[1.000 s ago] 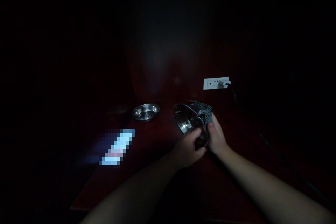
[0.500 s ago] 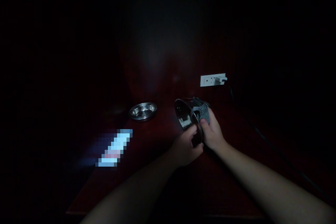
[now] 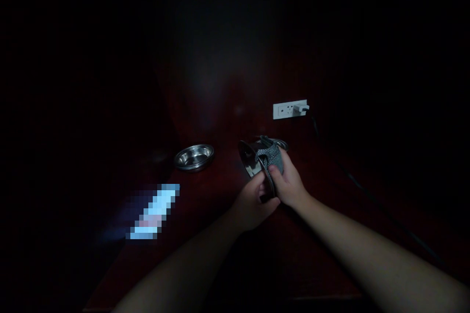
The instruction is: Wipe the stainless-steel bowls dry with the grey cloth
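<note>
While both forearms rise from the bottom edge over the dark red tabletop (image 3: pixel 117 279), the left hand (image 3: pixel 253 205), at lower centre, grips the near rim of a shiny metal bowl (image 3: pixel 246 155), tilted with its mouth toward the left of the frame. Just right of it, the right hand (image 3: pixel 289 181) clasps a grey cloth (image 3: pixel 271 155) against the bowl, hiding much of its outside. At lower left a bright, pixelated slab (image 3: pixel 154 212) lies well apart from the bowl; its details are blurred out. A dark cord (image 3: pixel 358 185) trails across the right side, clear of the hands. Farther back, left of centre, sits a shallow metal dish (image 3: pixel 194 157). Beyond, right of centre, a white socket plate (image 3: pixel 282 110) holds a white plug (image 3: pixel 301 107); the frame's outer parts are too dark to read.
</note>
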`<state>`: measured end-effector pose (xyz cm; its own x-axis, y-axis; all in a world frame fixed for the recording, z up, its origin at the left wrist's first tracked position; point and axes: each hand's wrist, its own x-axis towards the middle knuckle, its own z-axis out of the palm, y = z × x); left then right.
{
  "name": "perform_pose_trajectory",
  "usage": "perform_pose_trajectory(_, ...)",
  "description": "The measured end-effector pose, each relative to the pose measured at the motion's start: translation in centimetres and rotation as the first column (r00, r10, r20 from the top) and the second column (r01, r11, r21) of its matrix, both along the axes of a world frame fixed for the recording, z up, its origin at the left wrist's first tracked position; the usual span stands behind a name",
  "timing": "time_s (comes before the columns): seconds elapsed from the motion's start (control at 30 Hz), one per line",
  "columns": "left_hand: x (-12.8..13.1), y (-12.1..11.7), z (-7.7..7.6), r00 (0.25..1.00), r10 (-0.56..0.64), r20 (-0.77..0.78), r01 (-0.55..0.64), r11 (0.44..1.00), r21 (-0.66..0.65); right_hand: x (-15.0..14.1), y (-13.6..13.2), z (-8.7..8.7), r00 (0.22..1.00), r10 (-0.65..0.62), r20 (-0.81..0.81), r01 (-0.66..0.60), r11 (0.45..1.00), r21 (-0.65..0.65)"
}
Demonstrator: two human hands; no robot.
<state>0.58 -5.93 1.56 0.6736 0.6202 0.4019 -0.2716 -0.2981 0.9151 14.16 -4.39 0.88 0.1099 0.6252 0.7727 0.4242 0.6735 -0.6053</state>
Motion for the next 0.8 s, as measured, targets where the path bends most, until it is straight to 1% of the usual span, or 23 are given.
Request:
perform_pose_trajectory(0.1, -0.09, -0.02, -0.03, 0.999, -0.019, 0.027, 0.020, 0.999, -0.038, 0.02, -0.09, 0.11, 0.999, -0.010, 0.030, 0.010, 1.000, 0.009)
perform_pose_trajectory(0.3, -0.14, 0.20, 0.12, 0.992, -0.012, 0.124, 0.027, 0.992, -0.123, 0.25, 0.03, 0.14, 0.996, -0.015, 0.086, 0.013, 1.000, 0.025)
perform_pose_trajectory(0.4, -0.04, 0.53, 0.05, 0.979, 0.004, 0.205, 0.032, 0.984, -0.173, 0.42, 0.34, -0.07, 0.992, -0.011, 0.123, 0.011, 1.000, -0.004)
perform_pose_trajectory(0.47, -0.01, 0.73, -0.06, 0.972, 0.027, 0.232, 0.019, 0.981, -0.195, 0.51, 0.49, -0.20, 0.991, -0.004, 0.135, 0.008, 0.999, -0.033)
perform_pose_trajectory(0.57, -0.12, 0.86, -0.19, 0.979, 0.027, 0.202, 0.011, 0.983, -0.185, 0.55, 0.50, -0.19, 0.990, 0.002, 0.138, 0.002, 1.000, -0.031)
perform_pose_trajectory(0.67, -0.26, 0.80, -0.20, 0.987, 0.014, 0.160, 0.011, 0.987, -0.159, 0.50, 0.32, 0.05, 0.990, -0.003, 0.140, -0.001, 1.000, 0.028)
perform_pose_trajectory(0.8, -0.20, 0.73, -0.24, 0.985, 0.002, 0.171, 0.022, 0.990, -0.139, 0.41, 0.14, 0.36, 0.990, -0.002, 0.140, -0.010, 0.996, 0.085)
